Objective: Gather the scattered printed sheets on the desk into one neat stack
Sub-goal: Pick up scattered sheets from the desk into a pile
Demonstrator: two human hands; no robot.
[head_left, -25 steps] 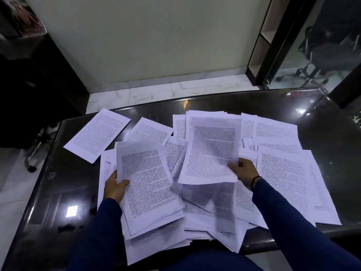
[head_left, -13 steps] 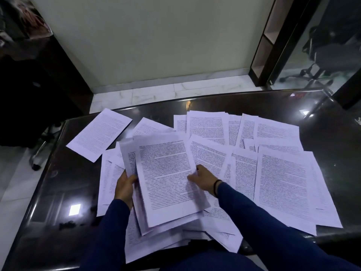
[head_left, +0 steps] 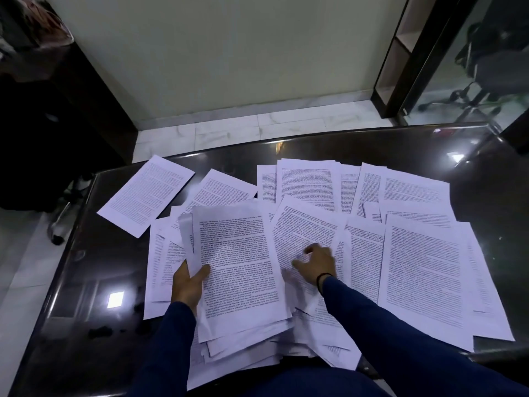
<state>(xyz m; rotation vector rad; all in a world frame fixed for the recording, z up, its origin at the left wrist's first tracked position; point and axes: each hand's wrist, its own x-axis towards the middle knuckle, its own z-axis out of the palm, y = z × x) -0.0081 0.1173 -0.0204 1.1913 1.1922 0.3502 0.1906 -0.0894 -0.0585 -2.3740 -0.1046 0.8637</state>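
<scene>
Covering most of the frame's lower half, a dark glossy desk (head_left: 472, 179) with a rounded far edge mirrors a square ceiling light at 8 o'clock and a smaller one at 2 o'clock. Beyond it: pale marble-look floor tiles (head_left: 257, 127), a flat off-white wall (head_left: 214, 53), a dark-framed open shelf unit (head_left: 400, 53) at 1 o'clock, and an office chair (head_left: 492, 67) with a wheeled base behind glass at 2 o'clock. Thin white printed sheets (head_left: 423, 270), rectangular with dense black text, fan across the desk middle from 10 to 4 o'clock, overlapping, corners skewed; one lone sheet (head_left: 146, 193) lies apart at 10 o'clock. The gathered stack (head_left: 237, 270) sits near the front edge at 6 o'clock, edges ragged, lower pages sticking out, some hanging over the desk lip. Left hand (head_left: 187, 285) grips the stack's left edge, thumb on top, fingers curled under. Right hand (head_left: 316, 260), a black band at the wrist, is just right of the stack, fingers bent down onto a loose page (head_left: 306, 227); real pinch or not, cannot tell, slightly blurred. Both arms in dark blue sleeves (head_left: 400, 339).
</scene>
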